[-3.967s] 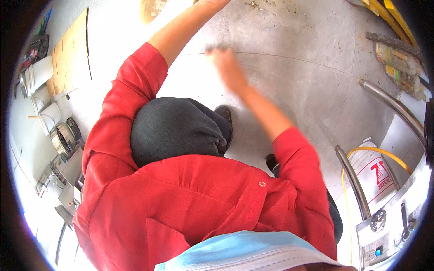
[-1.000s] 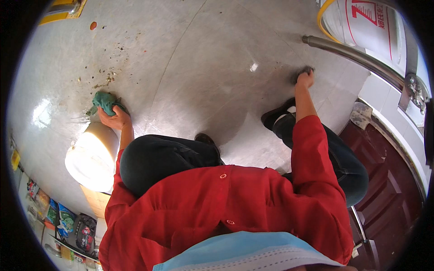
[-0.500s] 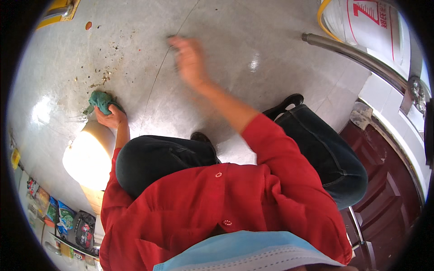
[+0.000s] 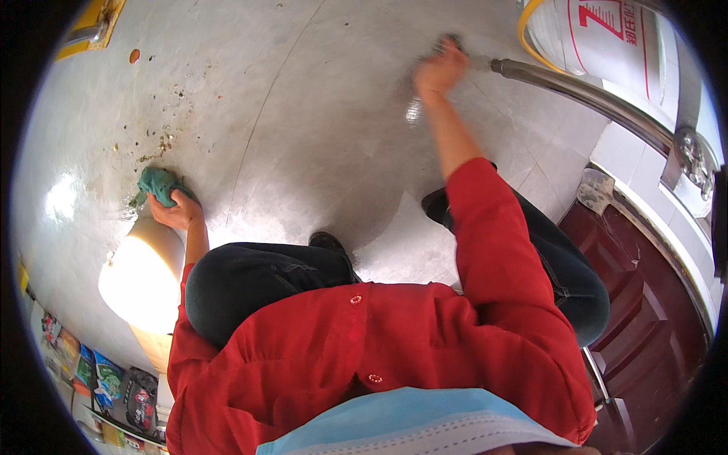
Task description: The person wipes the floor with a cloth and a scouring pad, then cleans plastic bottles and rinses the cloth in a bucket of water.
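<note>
At the left, my left hand (image 4: 177,211) grips a bunched green cloth (image 4: 161,184), pressed to the grey floor (image 4: 334,129). Dark crumbs and bits of dirt (image 4: 165,142) lie just beyond the cloth. My right arm reaches out to the far right of the middle. Blurred by motion, my right hand (image 4: 441,72) is closed on something small and dark (image 4: 452,41), whose kind I cannot make out, low against the floor. A round wet-looking glare spot lies next to that hand.
A metal pipe (image 4: 584,91) and a white bucket (image 4: 607,45) stand at the far right. A bright white cylindrical thing (image 4: 140,277) is beside my left forearm. Dark red panelled door (image 4: 644,326) lies right; packages (image 4: 106,375) sit lower left; a yellow-edged object (image 4: 95,30) is far left.
My right hand has swept to the right across the floor with the dark thing, toward the pipe's end. My left hand stays on the green cloth; the view has shifted slightly.
</note>
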Available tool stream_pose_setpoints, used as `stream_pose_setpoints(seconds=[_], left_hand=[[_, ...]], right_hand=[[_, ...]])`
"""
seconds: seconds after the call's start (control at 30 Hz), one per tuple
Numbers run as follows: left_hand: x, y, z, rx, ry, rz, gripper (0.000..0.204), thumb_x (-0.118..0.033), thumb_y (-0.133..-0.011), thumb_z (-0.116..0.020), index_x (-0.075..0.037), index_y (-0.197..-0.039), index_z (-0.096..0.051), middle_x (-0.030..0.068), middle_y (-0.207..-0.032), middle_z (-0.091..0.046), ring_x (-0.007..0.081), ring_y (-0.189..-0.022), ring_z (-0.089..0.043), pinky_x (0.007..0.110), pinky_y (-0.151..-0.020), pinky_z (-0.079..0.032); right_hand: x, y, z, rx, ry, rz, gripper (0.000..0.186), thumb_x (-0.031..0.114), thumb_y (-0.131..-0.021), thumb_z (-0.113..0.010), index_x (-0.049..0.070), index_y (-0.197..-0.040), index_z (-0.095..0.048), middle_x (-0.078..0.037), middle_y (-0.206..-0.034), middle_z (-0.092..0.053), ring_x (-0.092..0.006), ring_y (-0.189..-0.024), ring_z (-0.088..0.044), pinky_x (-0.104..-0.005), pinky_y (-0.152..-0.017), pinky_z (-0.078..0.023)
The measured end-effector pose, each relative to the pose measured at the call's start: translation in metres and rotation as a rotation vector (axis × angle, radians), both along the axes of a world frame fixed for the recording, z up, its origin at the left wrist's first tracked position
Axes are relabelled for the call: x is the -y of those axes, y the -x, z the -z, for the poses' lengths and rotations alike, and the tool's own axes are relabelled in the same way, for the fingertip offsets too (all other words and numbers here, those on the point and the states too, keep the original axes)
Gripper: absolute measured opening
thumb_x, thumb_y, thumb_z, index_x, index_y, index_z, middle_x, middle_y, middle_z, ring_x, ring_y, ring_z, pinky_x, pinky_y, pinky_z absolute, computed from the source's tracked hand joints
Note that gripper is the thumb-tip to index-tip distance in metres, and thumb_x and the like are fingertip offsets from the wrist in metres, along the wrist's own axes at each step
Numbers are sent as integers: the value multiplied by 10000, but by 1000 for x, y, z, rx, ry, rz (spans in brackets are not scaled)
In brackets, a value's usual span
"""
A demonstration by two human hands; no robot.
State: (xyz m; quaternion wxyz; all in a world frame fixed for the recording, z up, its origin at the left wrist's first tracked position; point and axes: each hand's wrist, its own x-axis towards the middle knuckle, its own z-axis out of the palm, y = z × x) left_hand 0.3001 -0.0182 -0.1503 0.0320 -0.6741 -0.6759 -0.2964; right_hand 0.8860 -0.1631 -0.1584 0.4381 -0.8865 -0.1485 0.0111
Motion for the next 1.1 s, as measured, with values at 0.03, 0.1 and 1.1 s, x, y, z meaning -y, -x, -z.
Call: stream_pose_setpoints(seconds=[0.03, 0.1, 1.1], left_hand=[[-2, -3, 1, -2, 3, -6, 593, -299, -805, -601, 11, -1309, -564, 190, -1302, -600, 368, -1212, -518, 477, -1072, -348], [-4, -7, 0, 15, 14, 0, 594, -303, -805, -603, 11, -1308, -566, 190, -1302, -600, 367, -1211, -518, 475, -1072, -349], [-3, 3, 3, 43, 1, 31, 598, -286, -775, -608, 21, -1286, -574, 208, -1279, -602, 387, -1183, -523, 478, -1064, -350]], right_hand=[[-38, 29, -8, -105, -93, -100, 267, 98, -895, -565, 69, -1152, -632, -126, -1131, -543, -234, -1062, -524, -346, -897, -431], [-106, 75, -41, -460, -180, -358, 239, 85, -909, -552, 65, -1120, -663, -127, -1154, -561, -239, -1023, -559, -337, -867, -461], [-46, 194, -106, 171, -121, -778, 383, -28, -870, -505, 83, -1220, -613, -139, -1131, -629, -325, -1076, -566, -440, -975, -446]])
